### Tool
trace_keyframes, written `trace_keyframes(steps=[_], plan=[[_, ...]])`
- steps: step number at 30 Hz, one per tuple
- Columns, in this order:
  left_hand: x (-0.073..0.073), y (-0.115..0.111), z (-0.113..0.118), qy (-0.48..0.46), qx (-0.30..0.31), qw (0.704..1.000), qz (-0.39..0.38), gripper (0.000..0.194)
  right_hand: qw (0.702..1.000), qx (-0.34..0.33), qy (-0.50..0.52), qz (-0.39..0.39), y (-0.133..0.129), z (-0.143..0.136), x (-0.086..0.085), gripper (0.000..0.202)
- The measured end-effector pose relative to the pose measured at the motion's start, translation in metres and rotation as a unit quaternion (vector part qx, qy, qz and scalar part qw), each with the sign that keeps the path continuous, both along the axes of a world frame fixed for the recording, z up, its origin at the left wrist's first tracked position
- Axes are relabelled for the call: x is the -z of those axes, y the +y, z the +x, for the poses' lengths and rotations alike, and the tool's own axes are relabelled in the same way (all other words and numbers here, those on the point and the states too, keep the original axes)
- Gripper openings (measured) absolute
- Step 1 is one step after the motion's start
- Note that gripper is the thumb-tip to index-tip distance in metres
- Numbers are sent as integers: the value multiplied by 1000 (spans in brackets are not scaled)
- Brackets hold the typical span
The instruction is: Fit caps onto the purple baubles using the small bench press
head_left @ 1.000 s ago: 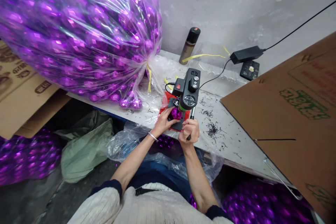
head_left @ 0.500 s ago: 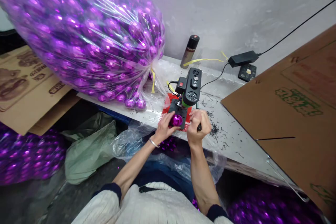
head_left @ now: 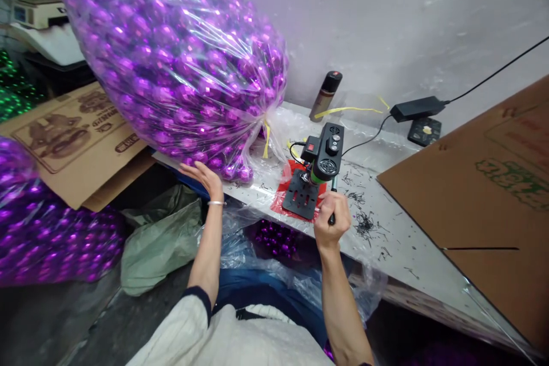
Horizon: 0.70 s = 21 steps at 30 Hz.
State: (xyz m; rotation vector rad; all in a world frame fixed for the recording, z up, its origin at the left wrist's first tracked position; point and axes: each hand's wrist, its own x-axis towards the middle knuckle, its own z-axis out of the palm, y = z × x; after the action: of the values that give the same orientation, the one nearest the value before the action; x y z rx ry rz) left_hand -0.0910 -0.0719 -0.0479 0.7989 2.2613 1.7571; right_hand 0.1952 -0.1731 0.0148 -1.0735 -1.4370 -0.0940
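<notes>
My left hand (head_left: 205,178) is open, fingers spread, just below the bottom edge of a big clear bag (head_left: 184,68) full of shiny purple balls. A white band circles that wrist. My right hand (head_left: 333,214) is closed around the black-ended lever handle (head_left: 331,219) of a small black machine (head_left: 326,151). The machine's slotted black plate (head_left: 299,197) holds no ball and lies over a red sheet (head_left: 281,197) on the white table.
Behind the machine stand a spray can (head_left: 326,96) and a black power adapter (head_left: 418,108). Thin black bits (head_left: 365,224) litter the table's right part. A large cardboard box (head_left: 493,200) rises at right; flattened cardboard (head_left: 77,137) and another purple-ball bag (head_left: 55,234) are at left.
My left hand has left the plate and moved left to beside the big bag, opening. The purple ball that was on the plate is gone from it. My right hand stays on the lever.
</notes>
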Motion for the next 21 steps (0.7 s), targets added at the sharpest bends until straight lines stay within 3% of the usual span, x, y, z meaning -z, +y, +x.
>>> trace_keyframes(steps=[2,5,10,16,18,21], plan=[[-13,27,-21,-33,-25,998,-47,67,1000,-2,0,0,-1,-1,1,26],[-15,47,-29,-30,-13,997,-64,65,1000,-4,-2,-2,-1,-1,4,26],[5,55,-18,-9,107,992,-73,65,1000,-3,8,6,0,-3,7,27],[28,54,-24,-3,161,984,-74,63,1000,1,10,11,1,-3,8,28],[33,48,-39,1,156,986,-51,58,1000,-2,-3,10,0,-1,8,27],[31,45,-74,23,71,997,-12,68,1000,-3,-14,8,0,0,8,26]])
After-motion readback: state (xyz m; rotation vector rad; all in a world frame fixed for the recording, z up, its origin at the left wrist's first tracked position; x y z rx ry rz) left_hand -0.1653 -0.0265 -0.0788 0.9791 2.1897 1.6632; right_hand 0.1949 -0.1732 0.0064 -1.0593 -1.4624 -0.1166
